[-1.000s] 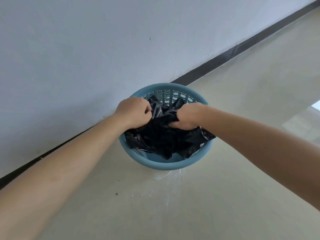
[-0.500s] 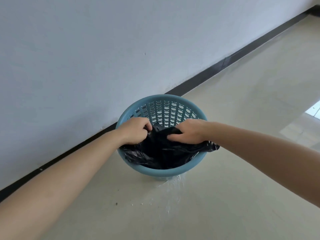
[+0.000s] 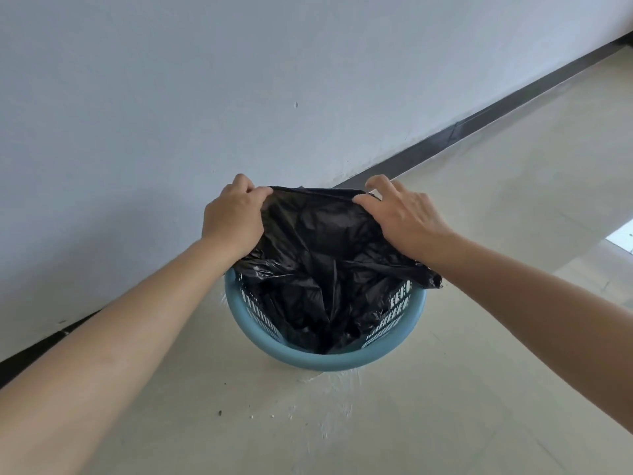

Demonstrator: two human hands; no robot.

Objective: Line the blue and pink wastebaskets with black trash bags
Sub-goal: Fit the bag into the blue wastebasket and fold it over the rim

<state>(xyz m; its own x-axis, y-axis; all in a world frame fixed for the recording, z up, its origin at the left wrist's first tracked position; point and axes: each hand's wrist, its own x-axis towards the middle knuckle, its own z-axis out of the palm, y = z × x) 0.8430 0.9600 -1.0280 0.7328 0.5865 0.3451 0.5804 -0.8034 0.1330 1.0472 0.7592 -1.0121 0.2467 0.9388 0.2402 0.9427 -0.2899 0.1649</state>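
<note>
While the crumpled black plastic trash bag hangs into the round blue perforated plastic wastebasket, left hand and right hand each pinch its far edge, stretched taut between them. Wastebasket stands on beige floor near white wall.

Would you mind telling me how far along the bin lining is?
Done: the black trash bag is opened and hangs inside the blue wastebasket. In hand: the left hand and right hand stretch its far edge. Left: folding it over the rim; no pink wastebasket is in view.
</note>
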